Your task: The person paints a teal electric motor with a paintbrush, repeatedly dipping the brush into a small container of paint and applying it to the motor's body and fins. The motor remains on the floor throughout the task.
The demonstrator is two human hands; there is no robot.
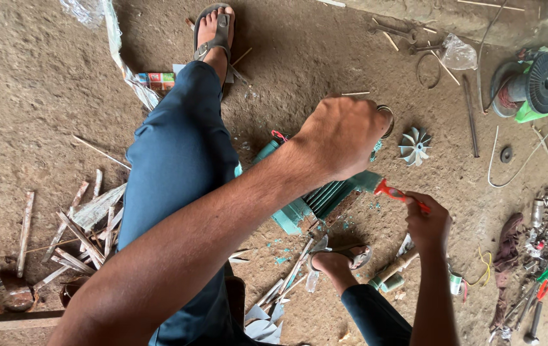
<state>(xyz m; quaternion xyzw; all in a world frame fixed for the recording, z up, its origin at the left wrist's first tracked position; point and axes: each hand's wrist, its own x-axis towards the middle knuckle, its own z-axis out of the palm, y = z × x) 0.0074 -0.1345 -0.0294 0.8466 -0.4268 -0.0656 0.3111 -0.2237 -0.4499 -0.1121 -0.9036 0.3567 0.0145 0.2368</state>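
Left hand [344, 138] fisted over ribbed green motor [325, 198]; right hand [427, 224] grips red-handled tool [397, 193].

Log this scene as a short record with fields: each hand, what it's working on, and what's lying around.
Left hand: fist closed over the top of the green motor, grasped item hidden
Right hand: grips a red-handled tool at the motor
Motor: green, finned, on the dirt floor between the sandalled feet
Nearby: small fan wheel, wire spool, wood scraps, hammer
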